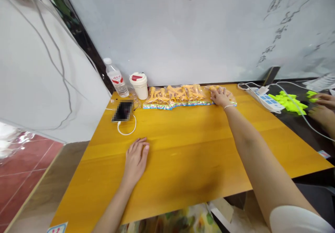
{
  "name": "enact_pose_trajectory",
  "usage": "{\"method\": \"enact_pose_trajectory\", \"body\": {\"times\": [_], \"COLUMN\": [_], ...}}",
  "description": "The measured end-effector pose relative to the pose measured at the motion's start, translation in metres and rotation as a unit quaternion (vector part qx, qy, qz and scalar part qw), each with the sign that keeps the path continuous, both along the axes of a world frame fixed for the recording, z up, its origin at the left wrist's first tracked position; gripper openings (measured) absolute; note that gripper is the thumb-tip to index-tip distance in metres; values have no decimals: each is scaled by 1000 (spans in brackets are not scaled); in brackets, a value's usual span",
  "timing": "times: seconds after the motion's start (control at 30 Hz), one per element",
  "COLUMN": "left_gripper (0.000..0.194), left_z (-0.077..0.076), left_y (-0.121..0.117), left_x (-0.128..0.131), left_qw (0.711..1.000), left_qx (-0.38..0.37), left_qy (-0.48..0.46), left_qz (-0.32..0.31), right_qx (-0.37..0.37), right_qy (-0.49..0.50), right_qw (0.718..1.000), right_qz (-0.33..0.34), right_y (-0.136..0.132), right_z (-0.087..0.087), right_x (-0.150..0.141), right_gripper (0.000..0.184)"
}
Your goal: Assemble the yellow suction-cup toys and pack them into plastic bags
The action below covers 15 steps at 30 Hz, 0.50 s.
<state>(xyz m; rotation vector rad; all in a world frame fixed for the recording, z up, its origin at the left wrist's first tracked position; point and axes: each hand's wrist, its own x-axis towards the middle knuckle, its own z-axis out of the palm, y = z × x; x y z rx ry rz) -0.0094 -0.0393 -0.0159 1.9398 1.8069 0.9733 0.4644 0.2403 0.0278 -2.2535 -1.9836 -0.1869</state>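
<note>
My left hand point(136, 158) lies flat, palm down, on the yellow wooden table point(183, 156), fingers together and stretched out, holding nothing. My right arm reaches far across to the table's back edge. There my right hand point(220, 97) rests on the right end of a row of clear plastic bags point(178, 97) filled with orange toy pieces. Its fingers lie over the rightmost bag; whether they grip it is unclear.
A water bottle point(116, 77), a white lidded cup point(140, 85) and a phone point(123, 111) on a white cable stand at the back left. On the right are a power strip point(267, 100), neon green pieces point(289, 102) and another person's hands point(323, 109).
</note>
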Motion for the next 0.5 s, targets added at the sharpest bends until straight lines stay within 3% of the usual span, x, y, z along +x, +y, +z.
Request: {"method": "enact_pose_trajectory", "body": {"times": [0.1,0.17,0.27,0.37,0.43,0.5], "left_gripper": [33,32,31,30,29,29], "left_z": [5,7,9,10,9,8], "left_y": [-1,-1,-1,-1,-1,-1], "left_x": [3,4,4,5,5,5], "left_qw": [1000,1000,1000,1000,1000,1000], "left_qx": [-12,-17,-16,-13,-9,-1], "left_qy": [7,10,13,21,25,26], "left_qz": [5,4,0,1,2,0], "right_qx": [127,185,164,119,105,98], "right_qy": [34,33,13,-23,-25,-12], "right_qw": [991,978,954,911,902,921], "right_qz": [20,87,250,394,418,376], "right_y": [-1,-13,-48,-82,-90,-85], "right_z": [3,4,-1,-12,-18,-20], "right_x": [-42,-85,-160,-228,-263,-288], "right_gripper": [64,61,56,54,58,63]}}
